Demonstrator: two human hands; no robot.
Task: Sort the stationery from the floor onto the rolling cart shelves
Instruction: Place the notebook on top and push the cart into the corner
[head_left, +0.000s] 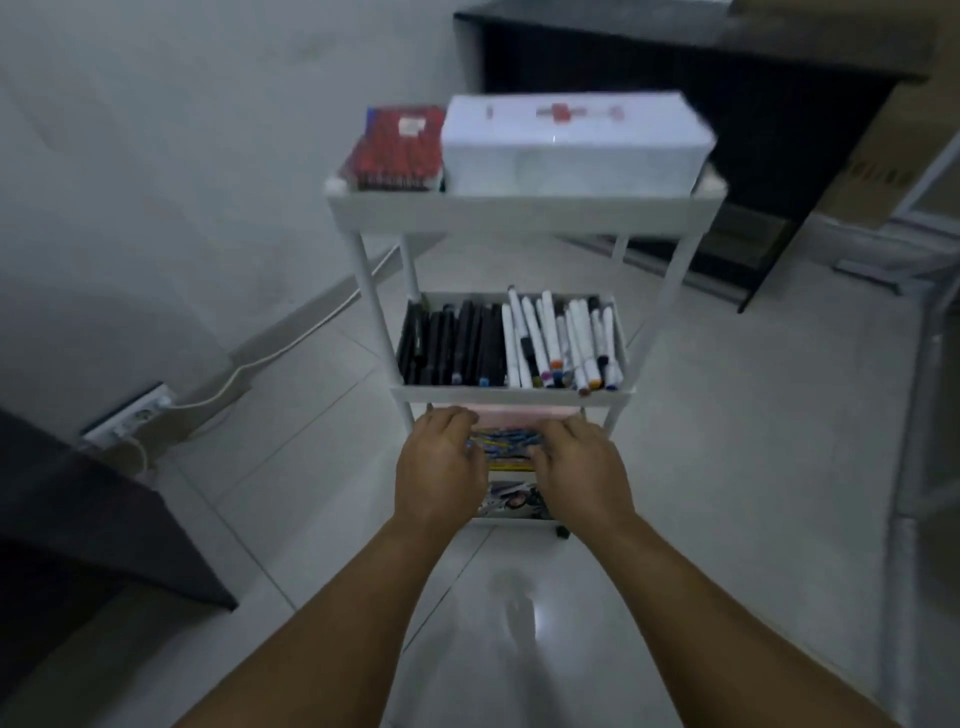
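Cart (524, 210) top and middle shelves are stocked; no stationery shows on the visible floor, so sorting appears nearly complete. Left hand (440, 467) and right hand (582, 470) reach over the coloured items (506, 441) on the bottom shelf, fingers curled; whether they grip anything cannot be told.

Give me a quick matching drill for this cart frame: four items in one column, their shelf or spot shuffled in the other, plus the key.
Items:
1. white box
2. red packet
3. black markers
4. white markers

Places:
A. middle shelf, left side
B. top shelf, right side
C. middle shelf, right side
D. top shelf, left side

Pairs: 1-B, 2-D, 3-A, 4-C
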